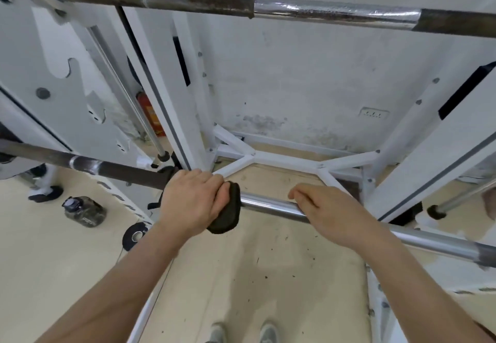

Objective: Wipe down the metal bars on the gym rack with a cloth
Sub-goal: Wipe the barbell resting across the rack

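Nearest, at the bottom edge: toes of two grey shoes (241, 333) on a pale floor (268, 262) speckled with dark flecks.

Up from there, two bare forearms reaching forward to the lower bar (268, 204), slanting across the view.

Left hand (193, 200) clenched round a dark cloth (228, 214), with the cloth wrapped about the bar, probably to rub all sides in one pass. Immediately right of that grip, bright chrome. Immediately left of it, dull brown metal, rusty-looking, so likely the stretch yet to be wiped.

Further right of the grip, right hand (330, 208) with fingers hooked over the same bar and no cloth in it, apparently steadying the bar against rolling.

Below and left of the grip, on the floor: a dark water jug (84, 211) and a small black weight plate (135, 235).

Beyond the grip: white rack base struts (284, 160) joined in a branching shape, then a stained white wall (308, 87) with a socket (374, 114). Beyond and left, a red fire extinguisher (150, 112) half hidden behind white uprights.

High above the grip: upper bar (322, 11), chrome in the middle, brown and crusted on both sides.
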`<control>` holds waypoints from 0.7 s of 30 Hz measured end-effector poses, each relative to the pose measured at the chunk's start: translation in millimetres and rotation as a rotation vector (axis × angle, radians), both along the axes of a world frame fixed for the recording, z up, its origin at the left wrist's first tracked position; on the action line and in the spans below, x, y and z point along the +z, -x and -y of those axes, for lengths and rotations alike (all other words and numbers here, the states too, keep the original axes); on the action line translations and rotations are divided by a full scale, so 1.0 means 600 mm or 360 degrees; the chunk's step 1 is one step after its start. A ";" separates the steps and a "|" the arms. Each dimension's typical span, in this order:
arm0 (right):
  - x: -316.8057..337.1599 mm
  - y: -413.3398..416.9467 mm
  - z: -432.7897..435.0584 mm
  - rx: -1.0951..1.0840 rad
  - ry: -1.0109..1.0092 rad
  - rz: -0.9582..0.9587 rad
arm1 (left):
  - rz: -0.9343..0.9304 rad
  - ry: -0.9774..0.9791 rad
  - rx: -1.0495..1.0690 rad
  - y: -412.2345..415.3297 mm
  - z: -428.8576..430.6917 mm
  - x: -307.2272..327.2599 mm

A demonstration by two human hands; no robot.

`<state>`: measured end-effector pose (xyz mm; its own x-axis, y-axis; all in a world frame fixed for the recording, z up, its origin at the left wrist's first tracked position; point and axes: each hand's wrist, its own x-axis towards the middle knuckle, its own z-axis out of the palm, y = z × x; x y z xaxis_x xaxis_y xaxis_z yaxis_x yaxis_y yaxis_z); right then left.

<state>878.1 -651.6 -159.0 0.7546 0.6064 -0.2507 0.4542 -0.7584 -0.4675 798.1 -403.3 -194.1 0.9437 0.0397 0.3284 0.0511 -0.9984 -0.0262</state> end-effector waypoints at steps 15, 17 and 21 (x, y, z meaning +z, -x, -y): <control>-0.017 0.040 -0.170 -0.0101 0.0277 0.0294 | 0.0104 0.0037 0.0085 0.015 -0.147 0.001; -0.008 0.045 -0.174 -0.0154 0.0327 0.0295 | 0.0142 0.0041 0.0141 0.024 -0.185 0.010; 0.005 0.064 -0.214 -0.0208 0.0381 0.0474 | -0.0049 0.0017 0.0207 0.013 -0.189 0.022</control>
<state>839.9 -523.2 -155.7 0.8826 0.4513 -0.1317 0.4355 -0.8903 -0.1329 790.4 -289.8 -181.1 0.9400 0.1656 0.2982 0.1793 -0.9836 -0.0190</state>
